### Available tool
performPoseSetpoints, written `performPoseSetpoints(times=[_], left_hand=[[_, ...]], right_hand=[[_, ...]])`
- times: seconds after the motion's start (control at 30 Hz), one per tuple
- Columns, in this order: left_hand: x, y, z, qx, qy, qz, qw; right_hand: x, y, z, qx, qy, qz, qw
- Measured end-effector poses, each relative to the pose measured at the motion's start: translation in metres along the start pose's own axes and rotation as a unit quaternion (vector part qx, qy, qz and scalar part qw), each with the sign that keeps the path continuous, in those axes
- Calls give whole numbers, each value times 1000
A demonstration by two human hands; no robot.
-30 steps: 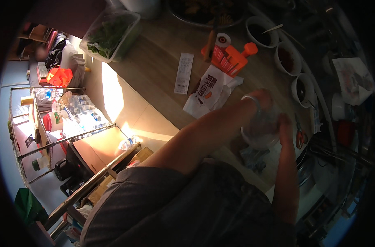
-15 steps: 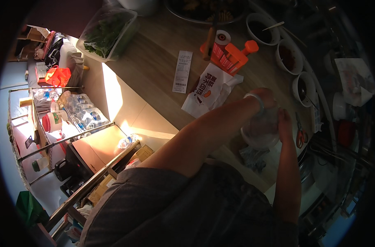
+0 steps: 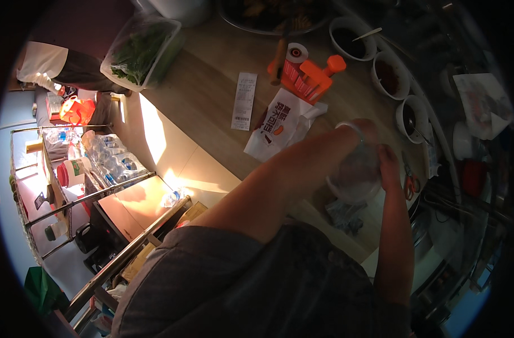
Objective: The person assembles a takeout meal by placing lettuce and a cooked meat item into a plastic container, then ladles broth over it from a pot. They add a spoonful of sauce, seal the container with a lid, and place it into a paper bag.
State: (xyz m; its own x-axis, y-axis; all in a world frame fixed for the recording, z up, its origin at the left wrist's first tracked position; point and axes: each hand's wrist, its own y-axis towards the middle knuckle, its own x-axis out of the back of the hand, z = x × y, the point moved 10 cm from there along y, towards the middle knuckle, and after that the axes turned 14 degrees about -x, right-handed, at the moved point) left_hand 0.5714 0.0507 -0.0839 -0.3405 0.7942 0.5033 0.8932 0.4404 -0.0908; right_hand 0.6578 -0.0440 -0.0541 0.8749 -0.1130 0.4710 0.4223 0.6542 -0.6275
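A see-through, rounded plastic container (image 3: 353, 183), bowl-like in shape, is at the near right of the wooden table. My right hand (image 3: 388, 167) grips its right side. My left arm, with a pale bracelet at the wrist, crosses from the left. My left hand (image 3: 367, 130) is at the container's far rim, smeared by motion, its fingers hidden. Scissors with orange handles (image 3: 411, 186) lie just right of my right hand. A crumpled greyish wrapper (image 3: 346, 217) rests below the container. A white printed paper bag (image 3: 282, 124) lies left of my left wrist.
An orange tape dispenser (image 3: 312, 79) and a receipt (image 3: 244, 101) lie beyond the bag. White bowls of dark sauce (image 3: 350, 38), reddish sauce (image 3: 390, 76) and dark liquid with a spoon (image 3: 412, 119) line the right. A tub of leafy greens (image 3: 141, 53) stands far left.
The view has shifted slightly. My left hand has moved a little at the container's rim and is blurred. Part of a person in dark and white clothing has appeared at the upper left.
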Motion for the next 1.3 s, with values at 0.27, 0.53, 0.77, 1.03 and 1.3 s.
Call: performPoseSetpoints(times=[0.27, 0.53, 0.77, 1.03, 1.3], left_hand=[[41, -90, 16, 0, -79, -209, 975], [34, -119, 8, 54, -174, -238, 954], [44, -133, 1, 57, -185, -250, 949], [-19, -224, 1, 201, -485, -198, 828], [14, -182, 13, 186, -486, -307, 797]], right_hand=[[2, -9, -39, -55, 90, 44, 993], [-8, -10, -63, -97, 187, 84, 974], [-6, -28, -56, -120, 216, 124, 961], [-9, -98, -102, -171, 279, 169, 930], [-18, -91, -92, -163, 423, 143, 880]])
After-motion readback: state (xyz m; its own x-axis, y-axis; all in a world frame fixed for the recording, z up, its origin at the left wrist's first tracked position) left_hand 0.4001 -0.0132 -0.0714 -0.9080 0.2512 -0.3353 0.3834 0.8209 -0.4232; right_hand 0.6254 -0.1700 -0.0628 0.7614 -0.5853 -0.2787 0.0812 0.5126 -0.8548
